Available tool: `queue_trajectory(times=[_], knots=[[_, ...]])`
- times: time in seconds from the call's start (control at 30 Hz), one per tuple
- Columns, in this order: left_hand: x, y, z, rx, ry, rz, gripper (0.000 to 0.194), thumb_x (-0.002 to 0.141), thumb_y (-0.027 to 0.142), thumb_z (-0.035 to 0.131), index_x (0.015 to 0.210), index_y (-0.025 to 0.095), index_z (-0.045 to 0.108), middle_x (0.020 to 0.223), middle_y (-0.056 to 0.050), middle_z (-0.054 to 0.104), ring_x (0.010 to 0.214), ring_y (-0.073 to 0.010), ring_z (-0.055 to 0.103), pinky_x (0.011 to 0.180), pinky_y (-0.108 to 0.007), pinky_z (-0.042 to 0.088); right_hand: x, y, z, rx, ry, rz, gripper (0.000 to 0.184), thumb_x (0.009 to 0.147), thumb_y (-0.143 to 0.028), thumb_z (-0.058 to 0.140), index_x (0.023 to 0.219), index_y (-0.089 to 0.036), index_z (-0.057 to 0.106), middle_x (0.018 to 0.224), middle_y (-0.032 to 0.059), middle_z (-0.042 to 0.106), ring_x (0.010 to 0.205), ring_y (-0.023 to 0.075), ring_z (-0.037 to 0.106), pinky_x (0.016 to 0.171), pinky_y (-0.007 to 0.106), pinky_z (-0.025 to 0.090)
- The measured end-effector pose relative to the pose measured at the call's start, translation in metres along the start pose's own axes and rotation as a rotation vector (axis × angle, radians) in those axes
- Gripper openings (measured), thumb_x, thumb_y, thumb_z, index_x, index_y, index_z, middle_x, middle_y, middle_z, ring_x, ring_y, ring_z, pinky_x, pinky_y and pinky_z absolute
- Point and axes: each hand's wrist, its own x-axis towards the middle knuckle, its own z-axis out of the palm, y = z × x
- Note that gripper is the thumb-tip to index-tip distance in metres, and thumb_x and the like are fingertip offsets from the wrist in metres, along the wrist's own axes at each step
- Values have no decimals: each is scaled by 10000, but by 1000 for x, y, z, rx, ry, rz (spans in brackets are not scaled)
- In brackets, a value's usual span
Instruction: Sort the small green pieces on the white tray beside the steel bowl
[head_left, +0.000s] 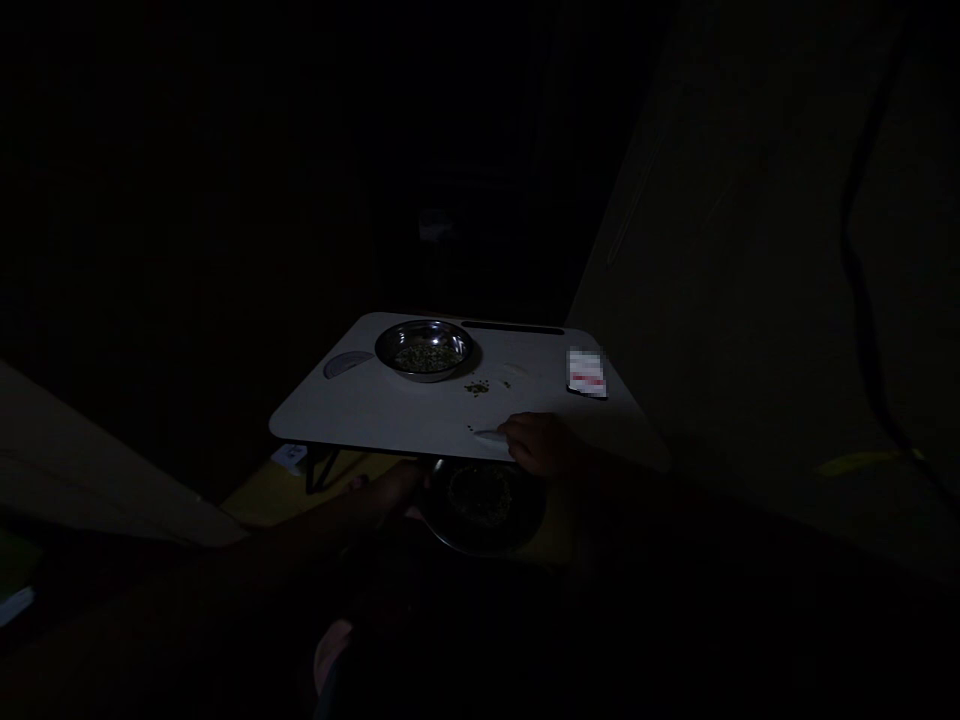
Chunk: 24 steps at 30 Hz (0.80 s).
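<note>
My right hand point(534, 442) rests at the near edge of a small white folding table point(375, 410). Its fingers are closed on a pale, flat, pointed piece point(489, 435), too dim to name, with a few dark bits by its tip. Below that edge, my left hand point(401, 490) grips the left rim of a dark, shallow round bowl point(480, 545), which has small pale bits in it. A shiny metal bowl point(426, 372) holding small greenish pieces stands at the back left of the table. Beside it lies a small loose pile of greenish bits point(477, 388).
A clear half-round protractor shape point(347, 364) is marked or lies at the table's left. A phone-like object with a blurred face point(586, 373) lies at the right. The slot point(514, 327) runs along the back edge. A wall point(735, 300) rises on the right; most surroundings are dark.
</note>
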Motion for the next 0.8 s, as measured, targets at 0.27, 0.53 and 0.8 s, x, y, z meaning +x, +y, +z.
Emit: queue_trajectory(times=[0.27, 0.53, 0.8], knots=[[2, -3, -4, 10, -14, -2, 113, 551, 174, 450, 609, 131, 537, 441, -18, 527, 400, -141, 483, 416, -241, 356, 9, 13, -1, -85, -28, 52, 287, 751, -175, 328, 954, -129, 524, 880, 73, 563, 801, 145, 486, 666, 254, 344], [0, -3, -2, -10, -35, 20, 134, 567, 177, 433, 651, 132, 527, 487, -14, 547, 428, -144, 518, 444, -246, 378, 14, 0, 4, -53, -13, -22, 271, 744, -176, 355, 954, -139, 523, 870, 59, 561, 796, 138, 480, 661, 243, 336], [-1, -1, -3, -6, -5, 2, 126, 566, 179, 444, 641, 132, 534, 485, -22, 553, 444, -152, 526, 448, -244, 391, 13, -18, 3, -13, 9, -88, 250, 730, -165, 369, 915, -147, 535, 814, 51, 559, 736, 134, 472, 620, 241, 324]])
